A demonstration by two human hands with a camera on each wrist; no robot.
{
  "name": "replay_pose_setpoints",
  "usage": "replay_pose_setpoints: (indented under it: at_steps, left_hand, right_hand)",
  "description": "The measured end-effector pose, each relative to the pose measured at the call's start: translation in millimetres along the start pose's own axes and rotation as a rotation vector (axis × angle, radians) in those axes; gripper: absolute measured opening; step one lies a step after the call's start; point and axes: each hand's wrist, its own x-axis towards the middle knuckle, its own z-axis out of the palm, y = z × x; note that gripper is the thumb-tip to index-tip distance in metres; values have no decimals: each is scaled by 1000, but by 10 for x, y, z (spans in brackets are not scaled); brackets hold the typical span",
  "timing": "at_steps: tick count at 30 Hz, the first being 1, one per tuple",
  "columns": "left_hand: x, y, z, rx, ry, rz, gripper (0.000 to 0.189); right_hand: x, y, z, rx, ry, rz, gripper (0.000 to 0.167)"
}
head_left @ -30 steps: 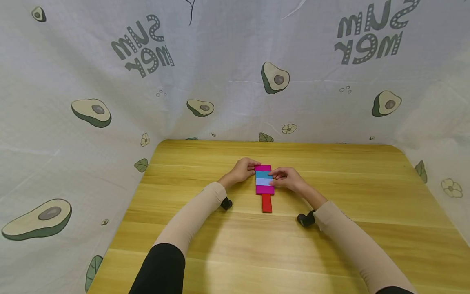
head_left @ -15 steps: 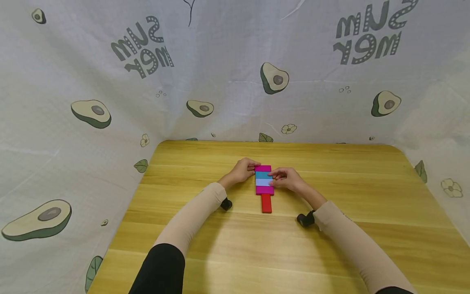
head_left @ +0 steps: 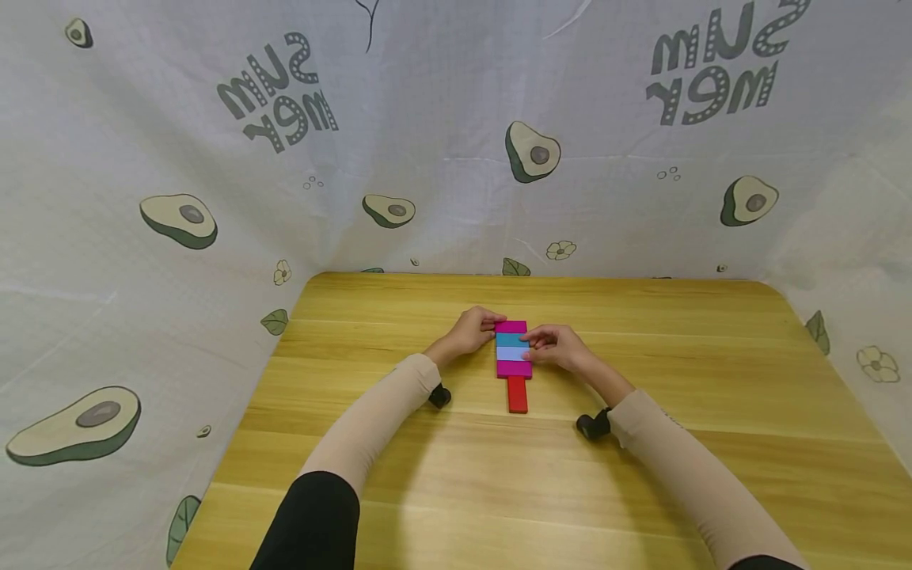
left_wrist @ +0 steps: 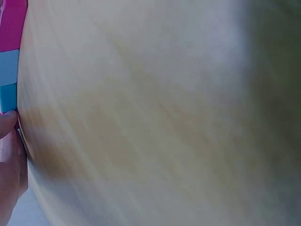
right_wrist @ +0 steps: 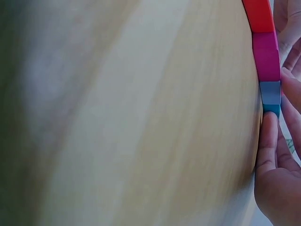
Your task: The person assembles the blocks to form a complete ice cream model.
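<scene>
A column of flat coloured blocks lies on the wooden table (head_left: pixel 513 491). From the far end it runs magenta block (head_left: pixel 511 326), teal block (head_left: pixel 509 340), light blue block (head_left: pixel 509 353), second magenta block (head_left: pixel 514 369) and upright red block (head_left: pixel 517 394). My left hand (head_left: pixel 470 329) touches the far magenta block, its fingertips at the left end and far edge. In the left wrist view its thumb (left_wrist: pixel 7 123) lies near the teal block (left_wrist: pixel 8 98). My right hand (head_left: pixel 558 346) rests fingertips on the right ends of the teal and light blue blocks.
A pale cloth (head_left: pixel 442 150) printed with avocados hangs behind the table and down both sides. A small black wrist camera (head_left: pixel 594 426) sits under the right forearm, another wrist camera (head_left: pixel 439 395) under the left. Bare table surrounds the blocks.
</scene>
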Motion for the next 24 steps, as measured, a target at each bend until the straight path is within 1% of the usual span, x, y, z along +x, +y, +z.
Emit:
replay_pose_setpoints:
  at_steps: [4,6,10,16,18,21,24]
  left_hand:
    - [-2,-3,-2,2,1,2,37]
    - [-3,-3,-1,-5,0,-1,38]
    - [0,1,0,-16,1,-5,38]
    - [6,-9,-19,13,10,17,41]
    - [-10,-14,-39,9,22,10,41]
    - [-48,-14,-94,-7,55,-8,39]
    - [-93,-8,-174,-25,93,-3,39]
  right_hand:
    - [97,184,4,-1,12,6,36]
    - [117,223,10,-9,18,5,36]
    - [123,238,6,-18,24,5,36]
    - [116,235,-16,-13,25,13,37]
    - [110,247,-25,-1,25,19,37]
    - [99,265,-40,0,17,5,39]
    - [94,274,-62,17,29,-8,40]
